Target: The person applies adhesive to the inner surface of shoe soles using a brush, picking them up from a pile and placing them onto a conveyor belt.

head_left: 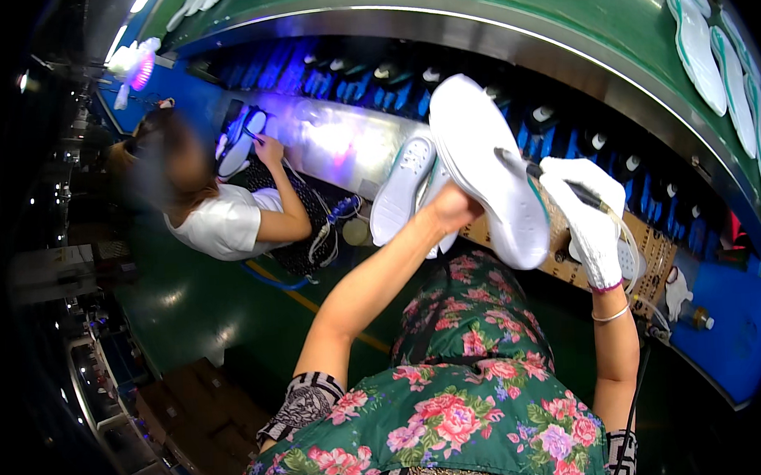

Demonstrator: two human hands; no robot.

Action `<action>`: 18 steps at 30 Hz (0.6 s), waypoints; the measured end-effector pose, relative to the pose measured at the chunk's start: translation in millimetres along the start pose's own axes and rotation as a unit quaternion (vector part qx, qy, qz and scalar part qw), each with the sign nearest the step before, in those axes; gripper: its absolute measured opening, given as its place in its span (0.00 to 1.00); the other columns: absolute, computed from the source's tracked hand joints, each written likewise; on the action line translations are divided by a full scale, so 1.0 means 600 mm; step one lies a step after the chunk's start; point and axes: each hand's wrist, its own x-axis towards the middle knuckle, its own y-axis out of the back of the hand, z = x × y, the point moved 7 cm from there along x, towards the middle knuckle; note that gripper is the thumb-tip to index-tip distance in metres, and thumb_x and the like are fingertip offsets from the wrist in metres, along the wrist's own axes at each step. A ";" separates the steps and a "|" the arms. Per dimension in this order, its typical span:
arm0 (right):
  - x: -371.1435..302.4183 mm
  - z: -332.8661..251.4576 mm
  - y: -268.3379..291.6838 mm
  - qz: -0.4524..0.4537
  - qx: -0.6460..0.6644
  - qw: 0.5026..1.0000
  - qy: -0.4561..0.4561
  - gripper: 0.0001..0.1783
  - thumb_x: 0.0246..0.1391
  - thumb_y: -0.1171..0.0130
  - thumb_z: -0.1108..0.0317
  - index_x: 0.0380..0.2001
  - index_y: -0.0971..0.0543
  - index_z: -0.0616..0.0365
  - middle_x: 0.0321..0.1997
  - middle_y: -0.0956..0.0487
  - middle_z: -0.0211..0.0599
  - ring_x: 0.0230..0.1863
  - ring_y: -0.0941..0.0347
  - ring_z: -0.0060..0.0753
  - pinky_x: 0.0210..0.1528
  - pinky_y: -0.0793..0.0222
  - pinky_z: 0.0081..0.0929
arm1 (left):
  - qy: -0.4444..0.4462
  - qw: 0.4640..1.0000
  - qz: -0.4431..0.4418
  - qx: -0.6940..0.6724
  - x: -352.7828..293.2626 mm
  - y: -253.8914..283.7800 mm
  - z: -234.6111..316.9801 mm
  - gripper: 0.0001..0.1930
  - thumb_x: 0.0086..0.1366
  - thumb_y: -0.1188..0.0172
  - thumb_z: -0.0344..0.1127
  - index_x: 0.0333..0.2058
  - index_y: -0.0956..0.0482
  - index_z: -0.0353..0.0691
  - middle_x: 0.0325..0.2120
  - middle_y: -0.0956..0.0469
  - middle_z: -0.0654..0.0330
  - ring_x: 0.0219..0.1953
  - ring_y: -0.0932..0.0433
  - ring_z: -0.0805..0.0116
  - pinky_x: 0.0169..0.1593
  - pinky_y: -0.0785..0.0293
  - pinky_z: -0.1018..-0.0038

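Student: What occupies the centre, and how is it supported?

Teacher: A white sole (478, 131), held slantwise, partly in front of the brown desk (655, 253); the left grip (457, 207), bare, is closed on its left edge.

Student: And the right grip (582, 220)?

Teacher: Gloved in white, it is closed around a brush (522, 165), whose tip lies over the sole's face; contact cannot be judged.

Student: The surroundings?

Teacher: White shoes (389, 201) just left of the sole; farther left, a seated person (227, 220); above, a green belt (592, 24) bearing more soles (697, 58).

Head-worn fisheye, from above, facing down — near left hand (457, 207) and right hand (585, 220)
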 end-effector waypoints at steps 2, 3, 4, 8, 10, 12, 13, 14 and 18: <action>0.001 -0.010 0.000 -0.034 -0.047 0.996 0.063 0.08 0.49 0.29 0.74 0.35 0.13 0.61 0.35 0.14 0.36 0.37 0.18 0.26 0.43 0.24 0.21 | 0.104 0.993 0.021 0.052 -0.032 -0.022 0.004 0.29 0.72 0.47 0.49 0.67 0.38 0.44 0.62 0.30 0.51 0.61 0.27 0.54 0.60 0.24 0.53; -0.004 -0.018 -0.007 -0.058 -0.064 0.994 0.067 0.07 0.49 0.30 0.73 0.34 0.13 0.60 0.35 0.14 0.36 0.37 0.18 0.28 0.42 0.24 0.22 | 0.099 0.995 -0.005 -0.018 -0.044 -0.022 0.008 0.30 0.73 0.49 0.50 0.68 0.38 0.44 0.62 0.30 0.50 0.61 0.27 0.52 0.59 0.23 0.53; -0.010 -0.027 -0.016 -0.081 -0.081 0.991 0.071 0.07 0.49 0.30 0.72 0.34 0.13 0.59 0.35 0.14 0.37 0.37 0.17 0.29 0.42 0.24 0.23 | 0.094 0.991 -0.032 -0.087 -0.054 -0.022 0.012 0.30 0.73 0.51 0.52 0.68 0.39 0.44 0.62 0.31 0.48 0.61 0.27 0.51 0.58 0.22 0.52; -0.054 -0.054 -0.031 -0.072 -0.117 0.983 0.124 0.07 0.47 0.29 0.73 0.33 0.13 0.55 0.36 0.14 0.37 0.36 0.18 0.33 0.42 0.23 0.28 | -0.005 0.942 -0.066 -0.330 -0.073 -0.044 0.020 0.37 0.72 0.57 0.65 0.68 0.38 0.43 0.65 0.33 0.50 0.65 0.31 0.51 0.63 0.30 0.44; -0.074 -0.072 -0.041 -0.060 -0.118 0.975 0.180 0.12 0.43 0.27 0.76 0.35 0.14 0.54 0.36 0.15 0.38 0.36 0.19 0.37 0.41 0.24 0.29 | -0.029 0.851 -0.041 -0.523 -0.082 -0.045 0.009 0.44 0.69 0.58 0.69 0.70 0.44 0.39 0.68 0.39 0.45 0.67 0.36 0.44 0.69 0.38 0.50; -0.090 -0.079 -0.038 -0.027 -0.119 0.970 0.210 0.12 0.43 0.27 0.77 0.34 0.14 0.55 0.36 0.14 0.37 0.34 0.20 0.37 0.39 0.25 0.30 | -0.029 0.953 -0.037 -0.298 -0.095 -0.069 0.011 0.47 0.66 0.53 0.67 0.71 0.47 0.35 0.67 0.40 0.39 0.67 0.36 0.42 0.70 0.38 0.54; -0.092 -0.083 -0.035 -0.014 -0.112 0.971 0.213 0.13 0.42 0.28 0.78 0.34 0.14 0.55 0.37 0.14 0.37 0.34 0.20 0.38 0.38 0.25 0.30 | -0.046 0.952 -0.066 -0.297 -0.099 -0.089 0.022 0.51 0.62 0.50 0.66 0.72 0.50 0.32 0.66 0.40 0.34 0.66 0.36 0.40 0.71 0.40 0.53; -0.094 -0.089 -0.034 -0.012 -0.118 0.969 0.219 0.14 0.42 0.28 0.79 0.35 0.14 0.55 0.38 0.14 0.38 0.34 0.20 0.38 0.38 0.26 0.30 | -0.033 0.964 -0.028 -0.263 -0.104 -0.067 0.002 0.58 0.55 0.38 0.70 0.73 0.55 0.42 0.70 0.49 0.37 0.70 0.44 0.38 0.72 0.45 0.48; -0.092 -0.099 -0.026 -0.011 -0.109 0.972 0.206 0.12 0.44 0.28 0.77 0.35 0.14 0.56 0.35 0.15 0.38 0.34 0.19 0.37 0.39 0.26 0.29 | -0.100 0.956 -0.137 -0.240 -0.076 -0.099 0.009 0.61 0.54 0.42 0.76 0.73 0.56 0.38 0.68 0.46 0.35 0.66 0.37 0.33 0.67 0.38 0.41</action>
